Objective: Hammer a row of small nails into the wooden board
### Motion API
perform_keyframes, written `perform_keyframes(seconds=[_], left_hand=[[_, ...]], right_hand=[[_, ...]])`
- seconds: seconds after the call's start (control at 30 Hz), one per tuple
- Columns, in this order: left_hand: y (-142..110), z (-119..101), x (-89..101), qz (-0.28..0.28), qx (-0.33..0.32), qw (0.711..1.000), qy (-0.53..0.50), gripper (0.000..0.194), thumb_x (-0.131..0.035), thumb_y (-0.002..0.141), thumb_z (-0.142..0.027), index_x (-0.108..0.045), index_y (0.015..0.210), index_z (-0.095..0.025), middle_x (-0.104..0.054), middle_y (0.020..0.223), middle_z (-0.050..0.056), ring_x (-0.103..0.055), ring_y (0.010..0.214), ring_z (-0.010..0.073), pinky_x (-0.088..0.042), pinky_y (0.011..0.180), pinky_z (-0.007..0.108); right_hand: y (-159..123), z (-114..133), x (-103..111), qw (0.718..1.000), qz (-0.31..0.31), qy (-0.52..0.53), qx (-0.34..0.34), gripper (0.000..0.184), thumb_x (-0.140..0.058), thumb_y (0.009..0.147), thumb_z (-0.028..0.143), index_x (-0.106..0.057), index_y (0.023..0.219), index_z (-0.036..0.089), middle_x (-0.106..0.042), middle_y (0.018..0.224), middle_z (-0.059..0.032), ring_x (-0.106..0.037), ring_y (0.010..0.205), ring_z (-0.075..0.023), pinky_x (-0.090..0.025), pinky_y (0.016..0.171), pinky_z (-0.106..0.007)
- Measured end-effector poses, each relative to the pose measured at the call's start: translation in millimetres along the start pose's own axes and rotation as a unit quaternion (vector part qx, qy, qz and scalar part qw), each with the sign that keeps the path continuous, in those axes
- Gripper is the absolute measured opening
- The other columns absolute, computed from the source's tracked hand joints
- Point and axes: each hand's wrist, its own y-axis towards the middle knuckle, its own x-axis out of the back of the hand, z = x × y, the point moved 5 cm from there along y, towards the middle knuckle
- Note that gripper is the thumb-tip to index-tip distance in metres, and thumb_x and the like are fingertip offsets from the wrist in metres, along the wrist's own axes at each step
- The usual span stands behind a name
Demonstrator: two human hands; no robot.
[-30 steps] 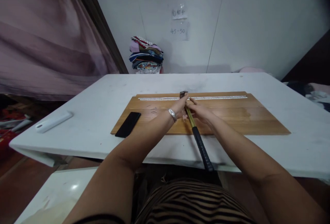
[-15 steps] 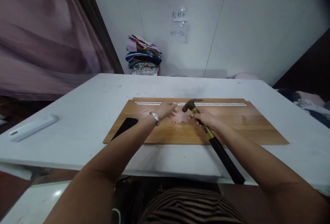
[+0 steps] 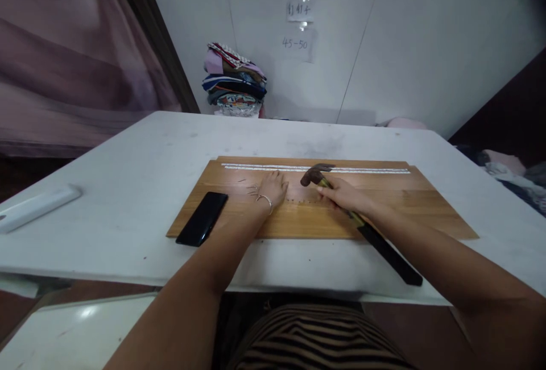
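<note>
In the head view, my right hand (image 3: pixel 341 195) is wrapped round the upper handle of a claw hammer (image 3: pixel 314 175), just below its rusty head. The hammer's black grip slants back toward the table's front edge. My left hand (image 3: pixel 275 188) rests on the wooden board (image 3: pixel 384 211) with its fingers stretched forward and nothing visible in them. Several loose nails (image 3: pixel 251 189) lie on the board beside that hand. A row of small nails (image 3: pixel 299 201) runs along the board between my two hands. Two white measuring strips (image 3: pixel 362 171) lie along the board's far side.
A black phone (image 3: pixel 202 219) lies over the board's left front corner. The white table (image 3: pixel 179 148) carries a long white object (image 3: pixel 42 206) at far left. Folded clothes (image 3: pixel 236 83) are stacked at the back by the wall, where paper notes (image 3: pixel 297 44) hang.
My left hand has come down and back onto the board, uncovering loose nails and more of the phone. The hammer's grip end has swung right, still in my right hand.
</note>
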Motion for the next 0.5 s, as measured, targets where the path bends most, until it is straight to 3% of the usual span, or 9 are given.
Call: perform_keyframes(seconds=[0.1, 0.17, 0.23, 0.33, 0.5], left_hand=[[-1, 2, 0.8, -0.009, 0.017, 0.999, 0.035, 0.039, -0.047, 0.105, -0.032, -0.069, 0.133, -0.015, -0.061, 0.156, 0.020, -0.049, 0.149, 0.0341, -0.033, 0.127, 0.046], [-3, 2, 3.0, -0.013, 0.029, 0.998, 0.048, 0.043, -0.046, 0.106, -0.034, -0.068, 0.137, -0.015, -0.059, 0.159, 0.020, -0.046, 0.151, 0.0353, -0.032, 0.127, 0.048], [-4, 0, 5.0, -0.011, 0.037, 0.998, 0.054, 0.046, -0.045, 0.106, -0.036, -0.067, 0.141, -0.016, -0.057, 0.162, 0.019, -0.045, 0.153, 0.0356, -0.032, 0.126, 0.050], [-6, -4, 7.8, -0.006, 0.047, 0.997, 0.059, 0.048, -0.044, 0.107, -0.037, -0.065, 0.146, -0.017, -0.054, 0.166, 0.018, -0.042, 0.156, 0.0340, -0.031, 0.127, 0.048], [-7, -7, 11.7, 0.002, 0.058, 0.997, 0.058, 0.050, -0.042, 0.108, -0.038, -0.064, 0.148, -0.019, -0.051, 0.168, 0.016, -0.040, 0.156, 0.0346, -0.030, 0.127, 0.051]], right_hand=[[8, 2, 15, 0.998, 0.012, -0.060, -0.022, 0.016, -0.071, 0.092, 0.029, -0.058, 0.083, 0.023, -0.059, 0.058, 0.0018, -0.055, 0.052, -0.0142, -0.044, 0.051, -0.026], [11, 2, 19, 0.997, 0.010, -0.078, -0.019, 0.008, -0.070, 0.090, 0.025, -0.063, 0.087, 0.022, -0.056, 0.057, 0.0029, -0.055, 0.053, -0.0153, -0.044, 0.053, -0.027], [10, 1, 16, 0.996, 0.021, -0.090, 0.002, 0.006, -0.068, 0.090, 0.026, -0.068, 0.095, 0.021, -0.056, 0.059, 0.0032, -0.054, 0.054, -0.0160, -0.043, 0.055, -0.028], [8, -4, 9, 0.992, -0.004, -0.116, 0.041, 0.018, -0.066, 0.092, 0.029, -0.072, 0.107, 0.021, -0.060, 0.065, 0.0018, -0.055, 0.059, -0.0169, -0.044, 0.059, -0.029], [6, -16, 2, 0.988, -0.042, -0.143, 0.050, 0.016, -0.062, 0.096, 0.032, -0.071, 0.097, 0.019, -0.067, 0.072, -0.0030, -0.061, 0.069, -0.0198, -0.047, 0.066, -0.030]])
